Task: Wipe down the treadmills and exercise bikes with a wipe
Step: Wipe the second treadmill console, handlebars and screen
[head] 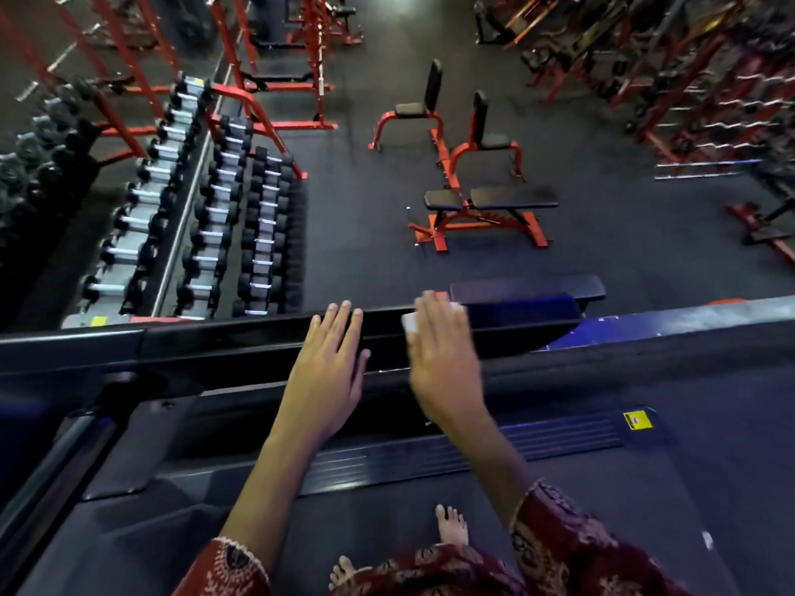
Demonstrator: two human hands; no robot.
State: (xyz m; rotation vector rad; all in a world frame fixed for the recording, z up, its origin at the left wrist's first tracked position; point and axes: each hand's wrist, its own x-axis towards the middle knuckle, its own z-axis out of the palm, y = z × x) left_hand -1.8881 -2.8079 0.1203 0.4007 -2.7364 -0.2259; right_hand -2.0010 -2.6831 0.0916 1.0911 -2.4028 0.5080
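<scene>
Pressing the white wipe (409,323) under the straight fingers of my right hand (443,359) on the treadmill (430,462) top bar (241,337), I should sweep along it with even pressure while my left hand (329,363), flat and empty, steadies me alongside.

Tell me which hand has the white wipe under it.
The right hand; its fingers press the wipe onto the black bar, while the left hand lies bare beside it.

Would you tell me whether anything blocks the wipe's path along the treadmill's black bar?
Leftward, the left hand lies flat on the bar beside the wipe under the right hand; rightward, nothing visible.
</scene>
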